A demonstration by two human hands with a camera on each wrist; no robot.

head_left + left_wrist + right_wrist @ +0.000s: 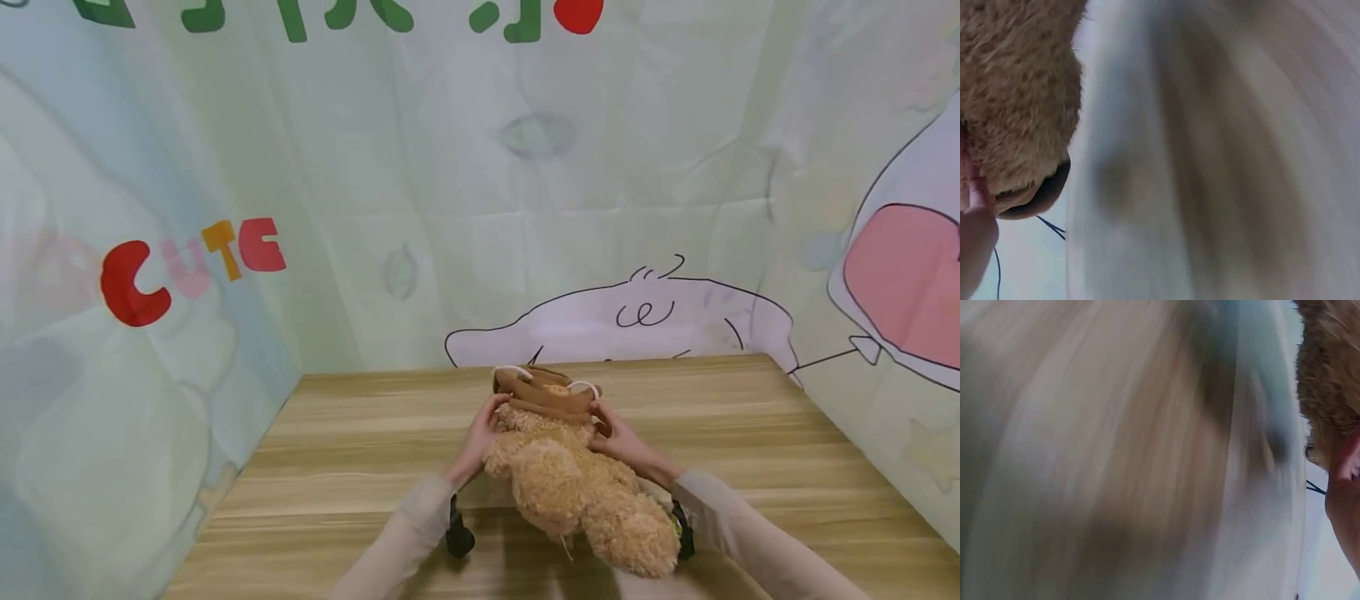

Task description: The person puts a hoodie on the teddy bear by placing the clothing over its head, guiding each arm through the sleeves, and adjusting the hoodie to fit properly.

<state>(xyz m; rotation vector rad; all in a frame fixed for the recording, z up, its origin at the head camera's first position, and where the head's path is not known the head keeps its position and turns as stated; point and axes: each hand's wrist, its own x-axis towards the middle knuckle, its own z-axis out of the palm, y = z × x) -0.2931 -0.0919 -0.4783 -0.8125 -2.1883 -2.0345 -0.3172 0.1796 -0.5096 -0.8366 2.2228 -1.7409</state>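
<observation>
A fluffy tan teddy bear (pixel 551 487) is in the middle of the head view, its legs toward me. Over its far end sits a brown cloth piece (pixel 547 404), like a hat, with white curved trim. My left hand (pixel 480 437) grips the bear's left side at the edge of the brown cloth. On the opposite side, my right hand (pixel 622 442) holds it, thumb against the cloth. In the left wrist view, fingers (pixel 979 190) press into the fur. The right wrist view shows only part of the hand (pixel 1344 509) against the fur; the fingertips are largely hidden.
Beneath the bear is a wood-grain table (pixel 322 475). A printed curtain (pixel 450 167) hangs behind the table and along both sides. Black wrist straps (pixel 459 533) show at the sleeves. Blurred surfaces fill most of both wrist views.
</observation>
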